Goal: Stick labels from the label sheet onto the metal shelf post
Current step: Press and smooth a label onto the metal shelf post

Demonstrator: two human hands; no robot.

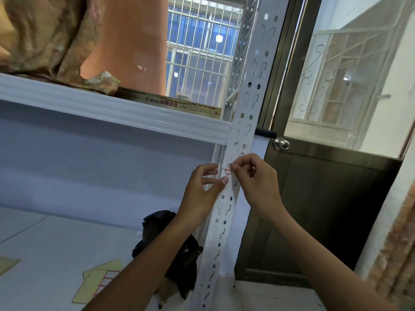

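Both my hands meet at the white perforated metal shelf post point(233, 176), just below the white ribbed shelf beam point(112, 108) that joins it. My right hand point(253, 178) pinches a small white label with a red border point(228, 170) between thumb and forefinger, its grip closed tight on the label's right end, the other fingers curled in. The label lies against the post's front face; blur and my fingertips hide most of it, and I cannot tell how much of it is stuck down. My left hand point(205, 187) rests on the post's left edge, thumb pressed on the face just beneath the label, fingers loosely bent; whether this grip has hold of anything I cannot tell.

The yellow-backed label sheet with red-bordered white labels point(98, 281) lies well below on the pale lower shelf point(45, 243), its right side hidden by my left forearm. A crumpled black plastic bag point(157, 223) sits beside the post, also partly behind that arm. A scrap of yellow paper point(6, 264) is cut off at the left edge. On the upper shelf sit rumpled brown fabric point(45, 37) and a flat printed cardboard box point(179, 104). Right of the post stands a dark metal door with a round silver knob point(281, 144).
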